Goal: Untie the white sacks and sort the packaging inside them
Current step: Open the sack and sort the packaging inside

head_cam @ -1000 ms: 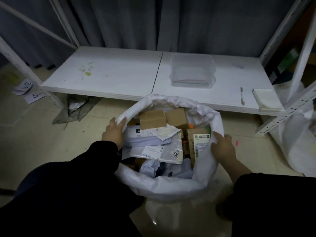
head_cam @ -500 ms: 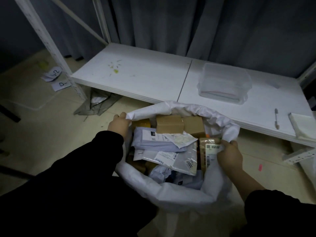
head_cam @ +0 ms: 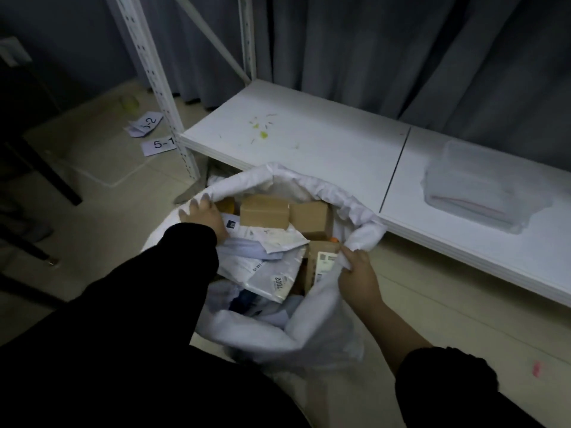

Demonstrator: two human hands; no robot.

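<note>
Change: view swung left along the shelf [head_cam: 309, 143]; sack [head_cam: 324, 194] mouth held open as before; right grip [head_cam: 358, 273] gone from resting on the rim a second ago to pinching a bunched fold of it.
Left grip [head_cam: 204, 216]: fingers curled over the left rim, touching the grey mailer [head_cam: 244, 250]; thumb hidden.
Right grip: clamped on the right rim fold, just beside the labelled box [head_cam: 321, 264].
Sack: on the floor, against the shelf's front edge, between both sleeves; rim rolled down.
Meaning: untying likely finished for this sack; sorting not yet begun, nothing lifted out.
Boxes: three brown in sight; plain box [head_cam: 264, 211] and second plain box [head_cam: 310, 219] side by side at the far rim; labelled box on end at the right.
Mailers: at least three; grey mailer on top, white mailer [head_cam: 265, 276] under it, more half buried below.
Tub [head_cam: 482, 193]: one, clear, on the shelf, well apart from the sack; possibly a stack, hard to tell.
Slips: two readable; slip [head_cam: 159, 145] and second slip [head_cam: 145, 126] on the floor by the rack post [head_cam: 160, 88].
Next: probably the top boxes out first.
</note>
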